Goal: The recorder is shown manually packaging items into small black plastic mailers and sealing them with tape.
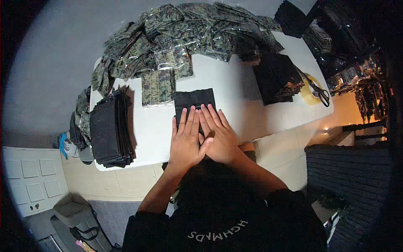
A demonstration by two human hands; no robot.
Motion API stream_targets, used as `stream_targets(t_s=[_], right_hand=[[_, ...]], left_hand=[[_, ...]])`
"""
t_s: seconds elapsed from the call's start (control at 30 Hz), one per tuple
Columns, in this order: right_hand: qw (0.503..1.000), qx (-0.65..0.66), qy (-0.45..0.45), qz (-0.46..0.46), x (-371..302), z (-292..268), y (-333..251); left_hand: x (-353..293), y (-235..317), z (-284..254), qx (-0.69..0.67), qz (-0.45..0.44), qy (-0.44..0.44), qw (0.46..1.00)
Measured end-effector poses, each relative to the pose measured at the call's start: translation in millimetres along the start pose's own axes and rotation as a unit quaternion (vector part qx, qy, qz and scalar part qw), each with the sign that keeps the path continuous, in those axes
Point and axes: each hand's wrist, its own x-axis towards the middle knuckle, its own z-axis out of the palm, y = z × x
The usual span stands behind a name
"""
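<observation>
Both my hands lie flat, side by side, on a black folded cloth piece (194, 97) at the front edge of the white table. My left hand (187, 138) has its fingers stretched out over the cloth's left part. My right hand (216, 136) covers the right part, fingers also straight, and the two thumbs cross. The cloth's near part is hidden under my palms. Just beyond it lies a camouflage piece in a clear plastic bag (157, 87). To the left stands a tall stack of black cloth pieces (111, 128).
A large heap of bagged camouflage pieces (201, 31) spreads along the table's far side. On the right are another black stack (275, 77), a roll of tape (310, 94) and black-handled scissors (323, 97). The white table (235, 113) has a rounded right corner.
</observation>
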Motion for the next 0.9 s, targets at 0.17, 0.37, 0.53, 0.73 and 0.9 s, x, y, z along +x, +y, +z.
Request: stream_targets(t_s=[0.17,0.37,0.53,0.73,0.9], right_hand=[[1.000,0.009,0.003,0.002,-2.1,-2.4,0.4],[0.998,-0.051,-0.005,-0.024,-8.7,-12.3,0.9],[0.997,-0.078,-0.018,-0.008,-27.5,-24.3,10.0],[0.996,0.021,-0.043,-0.070,-49.0,-19.5,-15.8],[0.996,-0.010,-0.066,-0.058,-67.5,-24.6,-20.3]], left_hand=[[-0.3,1.0,-1.0,0.011,-0.009,0.009,1.000],[-6.1,-6.7,-3.3,0.031,-0.041,0.030,0.998],[-27.1,-20.1,-7.2,0.035,-0.085,0.046,0.995],[-57.5,28.3,-12.5,-0.001,-0.029,0.002,1.000],[-84.0,27.8,-5.7,0.041,-0.076,-0.030,0.996]])
